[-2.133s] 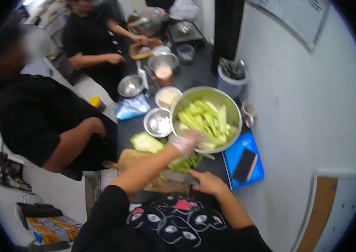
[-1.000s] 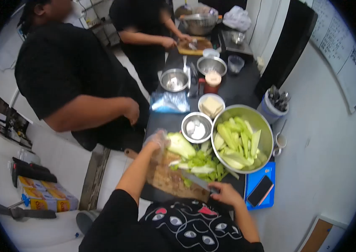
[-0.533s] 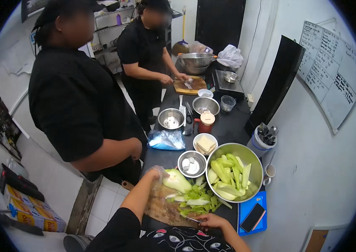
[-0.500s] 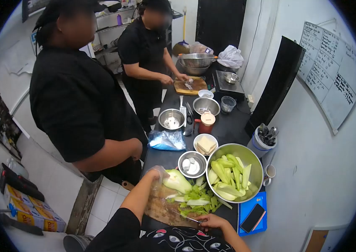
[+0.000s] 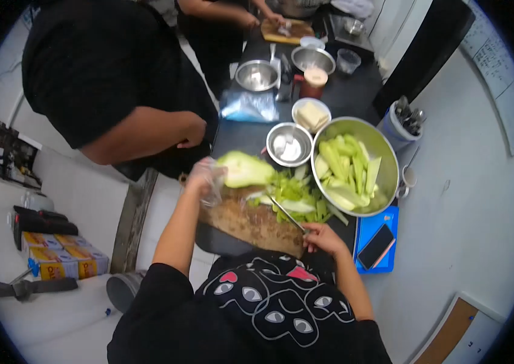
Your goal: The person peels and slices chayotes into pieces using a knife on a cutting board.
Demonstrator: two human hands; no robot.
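My left hand, in a clear plastic glove, grips the left end of a peeled pale green gourd. The gourd lies at the far side of a worn wooden cutting board. In my bare right hand is a knife, its blade pointing forward and left over green peelings. Those peelings are heaped on the board's right side, just below the gourd. To their right, a large steel bowl holds several pale green wedges.
Behind the board stand a small steel bowl with white pieces and a bowl of pale yellow slices. A phone rests on a blue tray at right. One co-worker stands close at left; another works farther back.
The view has tilted down, so things sit higher in the picture. My left hand still has the gourd. The knife has swung from low over the board up to the peelings.
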